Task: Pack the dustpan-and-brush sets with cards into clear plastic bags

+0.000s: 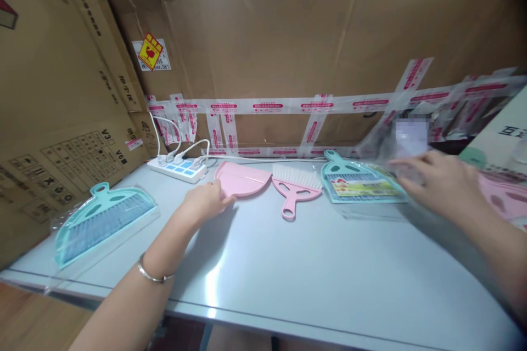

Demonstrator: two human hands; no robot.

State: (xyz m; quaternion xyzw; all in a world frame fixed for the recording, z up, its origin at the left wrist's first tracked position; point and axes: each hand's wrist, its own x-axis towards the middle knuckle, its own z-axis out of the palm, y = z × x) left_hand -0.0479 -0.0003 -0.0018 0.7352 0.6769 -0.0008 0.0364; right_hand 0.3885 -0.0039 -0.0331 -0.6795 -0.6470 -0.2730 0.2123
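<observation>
My left hand (206,203) is closed on the near left side of a pink dustpan (242,180), which lies on the table. Just right of the dustpan is a pink hand brush (294,189), its white bristles pointing away from me. On the right, my right hand (436,181) is raised and blurred, with its fingers closed on a crumpled clear plastic bag (376,140). Beneath that hand lies a teal dustpan and brush set (358,178) in clear wrapping with a printed card. The right fingertips are partly smeared by motion.
Another wrapped teal set (105,222) lies at the left. A white power strip (177,169) with plugged-in cables sits at the back. Large cardboard boxes (263,38) wall off the rear and left. A pink plastic piece (504,197) shows at the right edge.
</observation>
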